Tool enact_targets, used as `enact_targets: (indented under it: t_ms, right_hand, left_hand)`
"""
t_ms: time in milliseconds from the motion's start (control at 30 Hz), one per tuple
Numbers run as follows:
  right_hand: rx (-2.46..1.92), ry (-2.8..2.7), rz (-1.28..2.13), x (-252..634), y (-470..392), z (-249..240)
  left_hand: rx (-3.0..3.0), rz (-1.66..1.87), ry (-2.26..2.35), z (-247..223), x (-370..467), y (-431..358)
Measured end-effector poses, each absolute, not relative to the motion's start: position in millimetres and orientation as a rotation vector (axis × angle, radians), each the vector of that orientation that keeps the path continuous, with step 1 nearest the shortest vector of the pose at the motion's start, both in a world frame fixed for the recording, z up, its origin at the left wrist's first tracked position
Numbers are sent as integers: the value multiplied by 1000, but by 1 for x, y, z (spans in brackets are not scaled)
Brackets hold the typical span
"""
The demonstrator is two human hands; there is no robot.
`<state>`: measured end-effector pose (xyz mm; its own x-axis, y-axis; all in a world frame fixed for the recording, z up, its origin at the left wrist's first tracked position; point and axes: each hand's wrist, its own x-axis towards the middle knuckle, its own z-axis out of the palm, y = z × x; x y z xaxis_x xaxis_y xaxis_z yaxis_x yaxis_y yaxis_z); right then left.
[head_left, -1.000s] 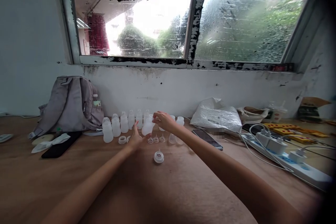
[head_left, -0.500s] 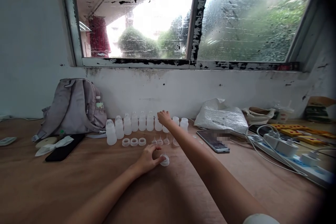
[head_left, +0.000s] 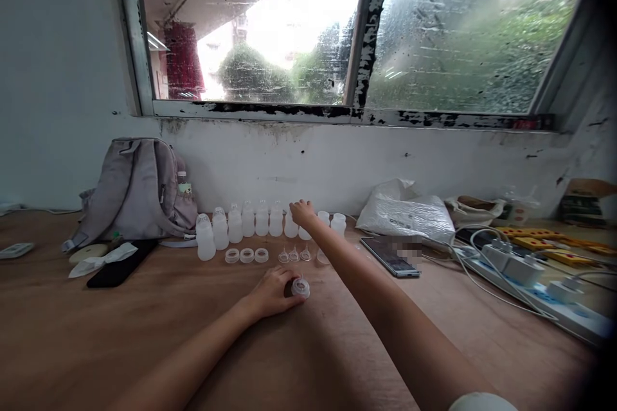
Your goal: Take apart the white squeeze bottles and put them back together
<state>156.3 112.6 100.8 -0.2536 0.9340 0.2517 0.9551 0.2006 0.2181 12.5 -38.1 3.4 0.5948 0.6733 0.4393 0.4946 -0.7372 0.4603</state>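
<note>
My left hand (head_left: pixel 277 292) holds a clear, ring-shaped cap piece (head_left: pixel 301 288) on the wooden table, thumb and fingers around its left side. Farther back, my right hand (head_left: pixel 303 210) is closed at the top of a frosted bottle (head_left: pixel 290 227) in the row; its fingertips and whatever they grip are too small to make out. Capped bottles (head_left: pixel 234 226) stand to the left of it, and open-topped ones (head_left: pixel 338 225) to the right. In front of the row lie several white rings (head_left: pixel 247 256) and clear nipples (head_left: pixel 294 255).
A grey backpack (head_left: pixel 139 189) leans at the back left, near a black case (head_left: pixel 120 264) with a tissue. To the right are a phone (head_left: pixel 391 255), a silvery plastic bag (head_left: pixel 405 213) and a power strip (head_left: pixel 569 308) with chargers and cables.
My left fingers have closed around the clear cap piece, which sits slightly higher in view. My right hand stays at the bottle top. The view has tilted slightly.
</note>
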Motion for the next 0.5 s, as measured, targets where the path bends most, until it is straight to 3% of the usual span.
enact_targets:
  t_ms: [233,367,500]
  right_hand:
    - [-1602,-2368,-538,144,48,98]
    - [-1133,-2464,-123,138,-18,67]
    - [-997,-2425,-25,137,-60,34]
  left_hand:
    - [2406,1049,1125,6,-2,-32]
    - [2489,1145,1208,10,-29,-32]
    - [2668,1124,1090,17,-50,-50]
